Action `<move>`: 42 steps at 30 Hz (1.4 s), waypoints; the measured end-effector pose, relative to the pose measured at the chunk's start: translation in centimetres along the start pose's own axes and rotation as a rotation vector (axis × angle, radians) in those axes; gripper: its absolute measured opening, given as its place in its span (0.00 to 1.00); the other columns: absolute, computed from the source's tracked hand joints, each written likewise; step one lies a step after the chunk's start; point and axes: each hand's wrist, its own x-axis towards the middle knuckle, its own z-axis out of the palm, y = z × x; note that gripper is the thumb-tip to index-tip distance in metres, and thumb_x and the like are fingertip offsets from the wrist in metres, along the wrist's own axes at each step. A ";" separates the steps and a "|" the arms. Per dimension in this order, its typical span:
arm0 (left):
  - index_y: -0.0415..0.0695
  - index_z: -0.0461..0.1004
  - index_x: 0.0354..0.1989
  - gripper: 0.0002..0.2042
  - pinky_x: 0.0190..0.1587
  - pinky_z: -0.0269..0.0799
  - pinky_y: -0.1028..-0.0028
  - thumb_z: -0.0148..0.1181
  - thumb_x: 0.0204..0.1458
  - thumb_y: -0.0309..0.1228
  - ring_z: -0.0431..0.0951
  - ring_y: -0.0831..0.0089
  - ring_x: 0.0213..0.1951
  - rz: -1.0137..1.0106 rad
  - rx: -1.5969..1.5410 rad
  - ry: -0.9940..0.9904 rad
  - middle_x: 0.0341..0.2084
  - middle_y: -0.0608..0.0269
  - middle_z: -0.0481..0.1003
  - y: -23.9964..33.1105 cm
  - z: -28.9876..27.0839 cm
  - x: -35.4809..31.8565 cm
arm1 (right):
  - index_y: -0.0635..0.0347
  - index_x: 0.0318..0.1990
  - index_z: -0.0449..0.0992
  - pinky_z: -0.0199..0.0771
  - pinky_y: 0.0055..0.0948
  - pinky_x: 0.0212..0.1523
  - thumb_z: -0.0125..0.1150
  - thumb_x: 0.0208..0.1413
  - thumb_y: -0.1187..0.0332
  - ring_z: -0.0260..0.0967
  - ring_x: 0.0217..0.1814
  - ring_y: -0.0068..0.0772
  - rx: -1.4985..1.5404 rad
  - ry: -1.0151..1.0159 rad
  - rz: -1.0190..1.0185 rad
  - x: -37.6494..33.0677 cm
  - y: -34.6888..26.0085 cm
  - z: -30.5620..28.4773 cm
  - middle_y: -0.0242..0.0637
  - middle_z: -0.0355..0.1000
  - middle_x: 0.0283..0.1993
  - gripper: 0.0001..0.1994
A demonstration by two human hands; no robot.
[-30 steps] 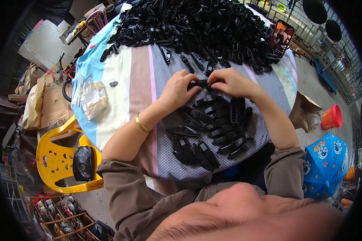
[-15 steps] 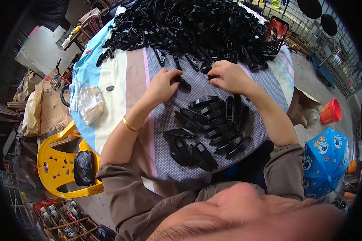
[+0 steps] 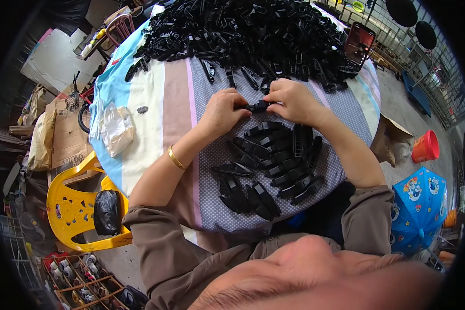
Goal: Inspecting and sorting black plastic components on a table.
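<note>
Above the middle of the table my left hand (image 3: 223,110) and my right hand (image 3: 293,101) face each other. Both are closed, thumbs and fingers pinching the ends of black plastic pieces (image 3: 258,106) that meet between them; whether they are joined I cannot tell. Just below my hands lies a group of longer, slightly curved black plastic pieces (image 3: 281,160), several of them lined up in a row. Beyond my fingers a few loose black pieces (image 3: 250,77) lie at the near edge of a big heap of black plastic parts (image 3: 243,33).
A patterned cloth (image 3: 178,103) covers the table. A phone (image 3: 358,45) stands at the heap's right; a clear plastic bag (image 3: 117,129) lies at the left. Around the table are a yellow plastic chair (image 3: 70,206), a red bucket (image 3: 425,146) and a blue umbrella (image 3: 418,206).
My left hand has moved right with its black piece, and my right hand has shifted slightly left. The pieces, apart before, now meet end to end between my fingers.
</note>
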 end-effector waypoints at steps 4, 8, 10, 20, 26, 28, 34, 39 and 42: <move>0.37 0.78 0.31 0.11 0.33 0.71 0.70 0.68 0.39 0.29 0.75 0.63 0.31 0.131 0.045 0.020 0.27 0.56 0.73 -0.1 0.5 -0.1 | 0.61 0.33 0.79 0.69 0.35 0.39 0.65 0.39 0.71 0.68 0.39 0.40 0.065 -0.013 -0.060 0.4 -0.3 0.9 0.38 0.70 0.31 0.10; 0.38 0.78 0.30 0.11 0.36 0.70 0.68 0.67 0.40 0.32 0.73 0.61 0.32 0.271 0.019 -0.129 0.27 0.56 0.73 0.8 0.6 0.0 | 0.61 0.34 0.79 0.70 0.33 0.38 0.66 0.42 0.68 0.69 0.37 0.38 0.227 -0.087 0.058 0.1 0.9 -0.7 0.38 0.72 0.32 0.11; 0.39 0.78 0.31 0.09 0.39 0.69 0.67 0.65 0.45 0.32 0.73 0.60 0.35 0.271 0.020 -0.148 0.28 0.56 0.73 1.5 0.5 0.0 | 0.60 0.36 0.80 0.71 0.31 0.37 0.68 0.43 0.63 0.71 0.38 0.36 0.265 -0.006 0.155 0.3 2.3 -1.8 0.37 0.73 0.34 0.13; 0.41 0.76 0.39 0.11 0.41 0.69 0.68 0.63 0.47 0.28 0.72 0.61 0.35 0.208 0.051 0.187 0.30 0.57 0.72 1.7 1.3 -0.1 | 0.59 0.36 0.78 0.71 0.36 0.42 0.65 0.42 0.69 0.71 0.40 0.42 0.002 -0.015 0.014 -0.1 1.0 1.0 0.39 0.73 0.33 0.11; 0.40 0.75 0.35 0.11 0.38 0.71 0.68 0.64 0.41 0.24 0.73 0.60 0.35 0.179 0.123 0.080 0.32 0.56 0.71 1.3 0.8 -0.3 | 0.61 0.39 0.78 0.70 0.32 0.44 0.62 0.46 0.72 0.70 0.42 0.40 0.221 0.070 0.063 0.7 2.3 0.9 0.36 0.75 0.38 0.11; 0.42 0.73 0.31 0.09 0.40 0.70 0.66 0.64 0.41 0.26 0.73 0.58 0.37 0.197 0.103 0.014 0.32 0.56 0.71 1.4 0.6 -0.2 | 0.60 0.42 0.77 0.68 0.32 0.48 0.57 0.49 0.74 0.67 0.47 0.37 -0.146 0.231 -0.095 1.4 2.1 0.8 0.32 0.75 0.43 0.11; 0.40 0.73 0.31 0.08 0.40 0.71 0.68 0.63 0.41 0.22 0.75 0.58 0.37 0.299 0.102 -0.039 0.31 0.55 0.73 2.1 0.1 -0.8 | 0.58 0.43 0.77 0.67 0.36 0.49 0.58 0.49 0.73 0.65 0.46 0.33 -0.305 -0.027 -0.077 1.2 2.4 0.9 0.29 0.74 0.39 0.12; 0.40 0.72 0.33 0.09 0.40 0.70 0.64 0.61 0.42 0.23 0.73 0.57 0.37 0.335 0.050 -0.083 0.31 0.56 0.74 1.7 0.1 -1.0 | 0.58 0.45 0.76 0.71 0.32 0.42 0.64 0.45 0.72 0.69 0.40 0.37 0.003 0.192 0.040 0.6 0.8 0.7 0.35 0.73 0.36 0.16; 0.39 0.72 0.36 0.11 0.41 0.69 0.64 0.61 0.42 0.23 0.73 0.56 0.37 0.257 0.065 -0.008 0.32 0.55 0.74 1.4 0.3 -0.9 | 0.59 0.44 0.76 0.72 0.32 0.40 0.64 0.45 0.72 0.70 0.39 0.40 0.435 0.138 0.178 0.6 -0.2 0.2 0.37 0.72 0.36 0.15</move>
